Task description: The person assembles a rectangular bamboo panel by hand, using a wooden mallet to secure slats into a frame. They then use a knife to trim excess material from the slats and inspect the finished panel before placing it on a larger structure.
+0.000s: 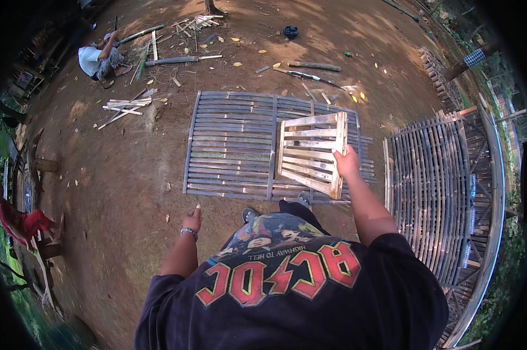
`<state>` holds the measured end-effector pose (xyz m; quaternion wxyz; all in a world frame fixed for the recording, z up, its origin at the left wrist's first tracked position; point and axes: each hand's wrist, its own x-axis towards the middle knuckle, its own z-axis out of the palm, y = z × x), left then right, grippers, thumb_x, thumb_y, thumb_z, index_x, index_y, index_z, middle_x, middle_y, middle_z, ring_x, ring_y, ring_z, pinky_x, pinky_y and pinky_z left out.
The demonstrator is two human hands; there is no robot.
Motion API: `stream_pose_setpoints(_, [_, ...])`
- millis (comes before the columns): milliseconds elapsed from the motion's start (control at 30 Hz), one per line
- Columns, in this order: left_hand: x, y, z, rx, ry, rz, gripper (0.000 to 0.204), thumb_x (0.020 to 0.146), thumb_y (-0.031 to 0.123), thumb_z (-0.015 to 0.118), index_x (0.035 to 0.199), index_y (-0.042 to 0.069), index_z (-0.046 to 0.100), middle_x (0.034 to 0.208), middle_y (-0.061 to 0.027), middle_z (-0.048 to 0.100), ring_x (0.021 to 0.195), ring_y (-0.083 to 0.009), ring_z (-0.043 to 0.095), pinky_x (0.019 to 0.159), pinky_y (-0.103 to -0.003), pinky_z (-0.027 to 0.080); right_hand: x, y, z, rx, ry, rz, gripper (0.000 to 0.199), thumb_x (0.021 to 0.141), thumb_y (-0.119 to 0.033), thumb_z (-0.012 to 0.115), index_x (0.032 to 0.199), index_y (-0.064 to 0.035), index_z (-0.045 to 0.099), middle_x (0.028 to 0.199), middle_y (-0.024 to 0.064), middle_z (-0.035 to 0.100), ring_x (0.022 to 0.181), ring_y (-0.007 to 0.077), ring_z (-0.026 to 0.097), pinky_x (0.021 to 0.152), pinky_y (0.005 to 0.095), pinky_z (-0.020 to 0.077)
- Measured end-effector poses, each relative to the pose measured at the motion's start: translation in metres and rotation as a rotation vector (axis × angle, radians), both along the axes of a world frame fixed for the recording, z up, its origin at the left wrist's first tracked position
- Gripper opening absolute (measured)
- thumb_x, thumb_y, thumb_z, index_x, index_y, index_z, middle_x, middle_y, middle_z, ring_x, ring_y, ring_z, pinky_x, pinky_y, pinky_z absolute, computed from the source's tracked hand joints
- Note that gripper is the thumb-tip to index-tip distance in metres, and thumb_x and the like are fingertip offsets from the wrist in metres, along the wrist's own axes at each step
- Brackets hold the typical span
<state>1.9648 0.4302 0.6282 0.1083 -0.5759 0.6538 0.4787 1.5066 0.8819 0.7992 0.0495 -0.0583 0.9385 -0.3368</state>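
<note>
My right hand (347, 163) is wrapped round the thick edge rail of a pale slatted wooden frame (310, 143). This frame tapers, and its slats fan out between two end rails. It is over the right part of a large dark bamboo slat panel (234, 140) on the ground; whether the two touch, I cannot tell. My left hand (192, 220), with a bracelet at the wrist, hangs apart from the panel's near edge. Its fingers look curled in, with nothing visible in them.
Another bamboo slat structure (424, 192) stands to the right. Bamboo poles (173, 60) and cut strips (123, 108) lie on the dirt at the far left, near a seated person (97, 60). Someone in red (24, 219) is at the left edge. A tree trunk (211, 7) rises at the back.
</note>
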Motion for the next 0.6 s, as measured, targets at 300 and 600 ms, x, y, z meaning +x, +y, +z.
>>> stream_pose_setpoints(300, [0.050,0.031,-0.013,-0.078,-0.333,-0.508,0.071,0.098,0.059,0.043,0.135,0.001,0.060,0.141,-0.0243,0.055,0.133,-0.0393,0.050,0.114,-0.044,0.037,0.039,0.128,-0.049,0.536,-0.218,-0.133,0.053,0.085,-0.017,0.073,0.129,0.0006,0.049,0.129,0.0266,0.057,0.122,0.0443,0.054,0.101,0.0493,0.0460])
stream_pose_setpoints(600, [-0.123,0.003,0.067,-0.118,-0.390,-0.274,0.067,0.097,0.059,0.047,0.133,0.004,0.062,0.139,-0.0217,0.058,0.131,-0.0386,0.053,0.110,-0.045,0.041,-0.061,0.238,-0.142,1.059,-0.619,0.382,0.030,0.085,-0.025,0.068,0.111,-0.0126,0.075,0.119,0.0146,0.071,0.114,0.0321,0.067,0.091,0.0418,0.0556])
